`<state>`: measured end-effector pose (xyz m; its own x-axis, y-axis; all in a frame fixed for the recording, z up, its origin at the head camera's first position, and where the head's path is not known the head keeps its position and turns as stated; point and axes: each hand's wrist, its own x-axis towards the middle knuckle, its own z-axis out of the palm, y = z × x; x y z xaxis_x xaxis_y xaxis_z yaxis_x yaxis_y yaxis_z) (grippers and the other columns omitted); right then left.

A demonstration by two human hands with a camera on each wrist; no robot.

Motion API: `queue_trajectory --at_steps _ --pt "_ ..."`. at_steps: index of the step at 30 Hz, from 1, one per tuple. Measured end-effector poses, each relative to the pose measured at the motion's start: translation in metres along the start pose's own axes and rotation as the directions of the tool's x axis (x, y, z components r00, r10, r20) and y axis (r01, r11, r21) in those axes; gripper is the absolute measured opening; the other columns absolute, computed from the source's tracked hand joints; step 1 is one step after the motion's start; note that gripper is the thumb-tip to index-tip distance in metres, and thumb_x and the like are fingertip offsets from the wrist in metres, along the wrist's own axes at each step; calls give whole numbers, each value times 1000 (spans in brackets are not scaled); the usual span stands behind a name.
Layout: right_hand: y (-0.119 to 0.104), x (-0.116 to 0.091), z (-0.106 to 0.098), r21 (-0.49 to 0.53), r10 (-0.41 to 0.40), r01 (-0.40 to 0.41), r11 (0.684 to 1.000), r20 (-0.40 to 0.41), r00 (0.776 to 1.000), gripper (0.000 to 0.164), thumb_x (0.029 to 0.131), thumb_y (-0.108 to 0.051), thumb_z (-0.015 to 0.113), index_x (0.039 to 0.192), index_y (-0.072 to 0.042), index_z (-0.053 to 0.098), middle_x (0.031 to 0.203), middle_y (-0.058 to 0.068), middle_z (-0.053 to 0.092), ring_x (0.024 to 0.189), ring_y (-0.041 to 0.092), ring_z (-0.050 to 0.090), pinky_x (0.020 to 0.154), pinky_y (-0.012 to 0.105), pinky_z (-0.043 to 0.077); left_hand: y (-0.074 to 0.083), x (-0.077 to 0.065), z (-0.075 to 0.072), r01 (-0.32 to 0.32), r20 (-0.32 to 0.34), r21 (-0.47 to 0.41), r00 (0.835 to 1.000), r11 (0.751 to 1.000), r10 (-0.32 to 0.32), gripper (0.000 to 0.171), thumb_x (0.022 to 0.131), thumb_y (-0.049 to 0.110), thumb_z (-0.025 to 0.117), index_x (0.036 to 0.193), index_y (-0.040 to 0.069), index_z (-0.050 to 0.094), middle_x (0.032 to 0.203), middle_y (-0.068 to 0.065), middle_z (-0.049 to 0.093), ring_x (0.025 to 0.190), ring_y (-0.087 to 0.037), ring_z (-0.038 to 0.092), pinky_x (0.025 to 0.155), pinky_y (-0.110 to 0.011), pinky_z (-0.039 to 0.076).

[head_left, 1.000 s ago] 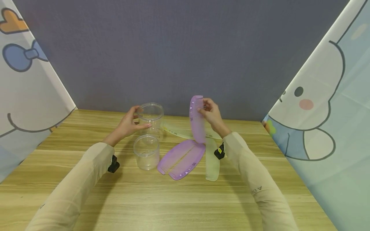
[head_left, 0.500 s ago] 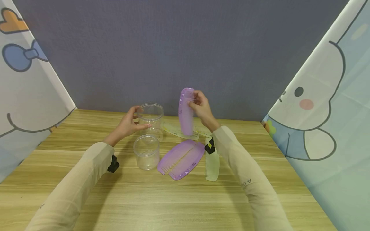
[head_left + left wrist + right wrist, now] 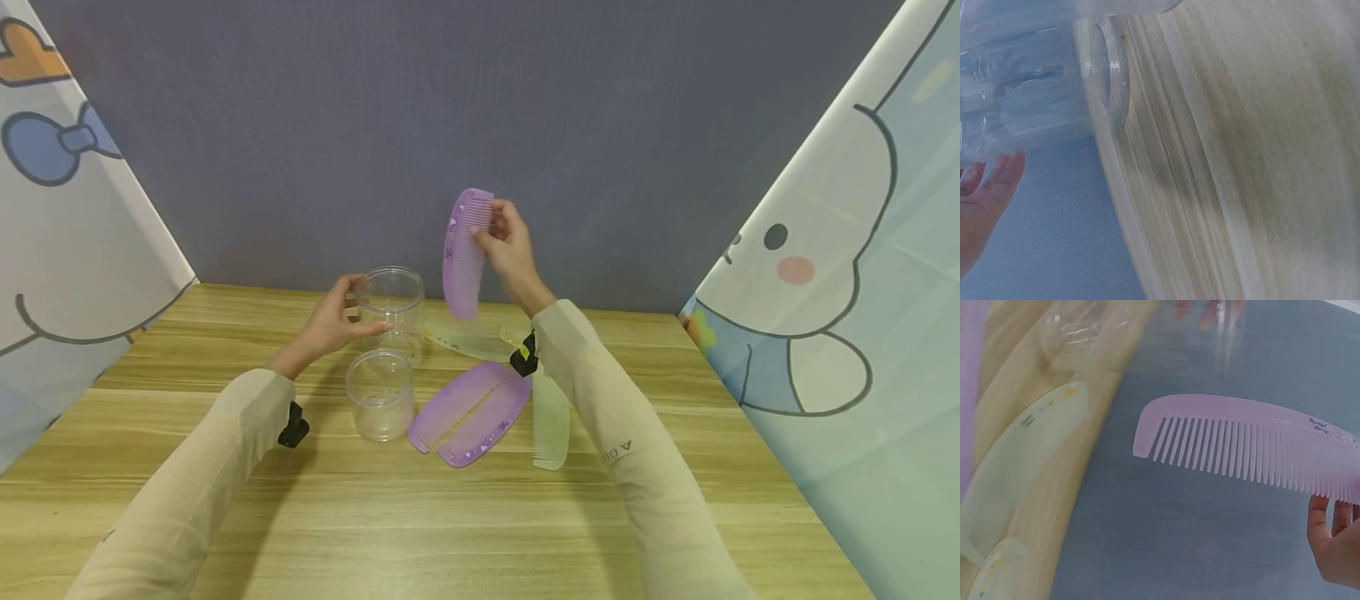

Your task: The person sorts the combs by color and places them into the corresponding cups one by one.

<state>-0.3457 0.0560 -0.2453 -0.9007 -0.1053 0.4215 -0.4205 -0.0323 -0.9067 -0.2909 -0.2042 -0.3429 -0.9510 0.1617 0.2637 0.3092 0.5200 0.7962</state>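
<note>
My right hand [image 3: 510, 246] pinches a purple comb [image 3: 461, 258] near its upper end and holds it upright above the table's back. In the right wrist view this comb [image 3: 1235, 412] lies nearly level, its teeth toward the fingers. My left hand [image 3: 330, 325] grips the farther of two clear plastic cups [image 3: 397, 315], thumb in front and fingers behind. The nearer clear cup [image 3: 382, 414] stands just in front of it. Two purple combs lie teeth to teeth beside the cups, one on the left [image 3: 450, 404] and one on the right [image 3: 487, 431].
A pale green comb [image 3: 551, 425] lies right of the purple pair. Another green comb [image 3: 472, 343] lies behind them, and part of a further one [image 3: 512, 335] shows near my right wrist. A grey panel [image 3: 450, 125] rises behind the wooden table [image 3: 420, 533].
My right hand has lifted the purple comb up and moved it left, toward the cups. My left hand and the cups have stayed in place.
</note>
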Motion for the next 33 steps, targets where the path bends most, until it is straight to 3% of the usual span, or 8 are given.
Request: queue_trajectory --at_steps 17,26,33 --pt "-34 13 29 102 -190 192 976 -30 981 30 84 9 56 113 2 49 111 21 59 82 13 56 76 24 50 1 -1 -1 9 14 -9 1000 1000 -9 95 70 30 79 140 3 20 138 -19 34 124 -45 38 99 -51 44" --pt "-38 10 45 180 -203 197 964 13 979 29 85 9 55 112 2 47 102 14 59 80 12 55 67 22 48 1 -1 -2 7 14 4 1000 1000 -7 95 71 31 79 140 2 20 139 -20 33 124 -46 37 98 -51 44" --pt "-28 5 58 169 -168 157 973 51 984 32 85 8 56 114 2 46 112 23 57 87 12 57 81 27 53 0 -1 -2 9 16 3 1000 1000 -9 95 71 31 78 140 2 20 139 -20 34 123 -46 38 98 -51 44"
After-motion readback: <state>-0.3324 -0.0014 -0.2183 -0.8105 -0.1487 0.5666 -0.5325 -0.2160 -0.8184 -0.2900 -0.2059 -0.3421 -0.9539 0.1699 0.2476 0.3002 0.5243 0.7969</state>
